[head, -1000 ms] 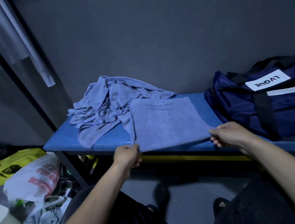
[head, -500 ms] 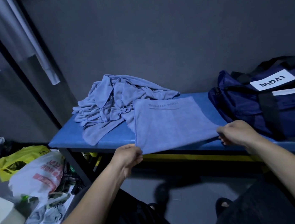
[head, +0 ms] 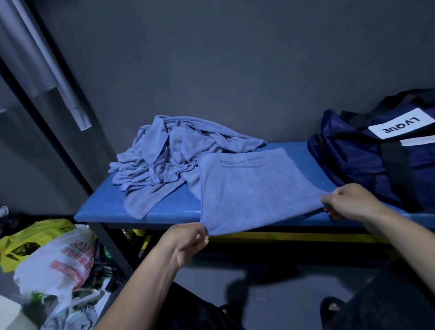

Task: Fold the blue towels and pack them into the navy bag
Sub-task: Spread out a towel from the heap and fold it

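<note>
A blue towel [head: 252, 188] with printed lettering lies spread flat on the blue bench [head: 101, 210], its near edge hanging past the front. My left hand [head: 190, 241] pinches its near left corner. My right hand [head: 349, 202] pinches its near right corner. Behind and to the left sits a crumpled heap of blue towels [head: 166, 157]. The navy bag [head: 390, 157], with a white label and black straps, stands on the bench to the right, just beyond my right hand.
A grey wall runs behind the bench. On the floor at the left lie a white plastic bag [head: 58, 264], a yellow bag [head: 28, 237] and a pale box [head: 3, 325]. A dark post [head: 40, 118] rises by the bench's left end. My legs are below.
Both hands have kept their hold on the towel's near corners and drawn it slightly toward me. The view has shifted a little to the left.
</note>
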